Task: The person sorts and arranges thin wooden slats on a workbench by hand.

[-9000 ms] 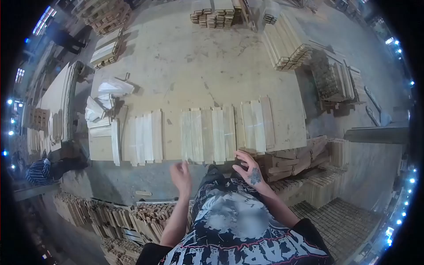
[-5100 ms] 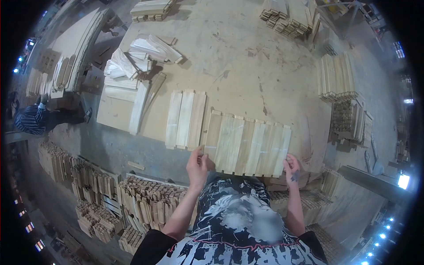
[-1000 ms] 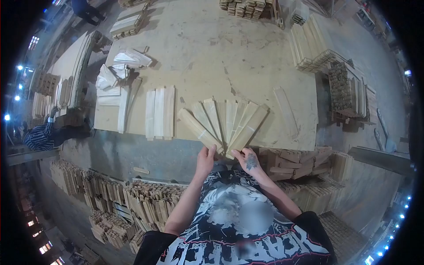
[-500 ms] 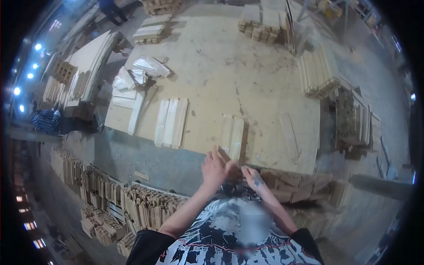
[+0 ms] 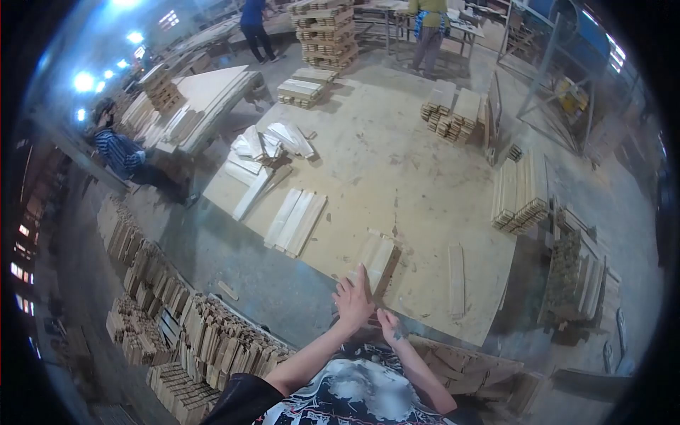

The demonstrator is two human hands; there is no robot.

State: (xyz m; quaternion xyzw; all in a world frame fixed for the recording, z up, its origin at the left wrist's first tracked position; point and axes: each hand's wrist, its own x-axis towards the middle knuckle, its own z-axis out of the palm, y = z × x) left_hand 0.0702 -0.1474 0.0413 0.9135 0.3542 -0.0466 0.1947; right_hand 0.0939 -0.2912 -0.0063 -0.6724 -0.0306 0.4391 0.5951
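Ahead of both grips: broad pale counter [image 5: 418, 163], dusty, near edge just beyond the fingertips.

On it, directly ahead of the left grip [image 5: 352, 303]: squared-up bundle of slats [image 5: 375, 256], several stacked flush, lying flat. Long axis away from the body, far end leaning slightly right. Near end toward the grip, close to the counter's near edge.

Left of the left grip and farther out: three loose slats [image 5: 296, 222], side by side, touching, roughly parallel to the bundle, well apart from it.

Right of the right grip [image 5: 390, 328] and a little ahead: single slat [image 5: 457, 280], flat, alone, same general heading, apart from the bundle.

Nearer grip to the bundle: left. Fingertips at or just short of the bundle's near end; contact not resolvable.

Left grip pose: open, fingers straight and close together, pointing up the bundle's axis. Forearm in from lower left. Nothing held.

Right grip pose: lower and closer to the body, just beside the left wrist, short of the counter edge. Blurred; open or closed not readable. No slat seen in it.
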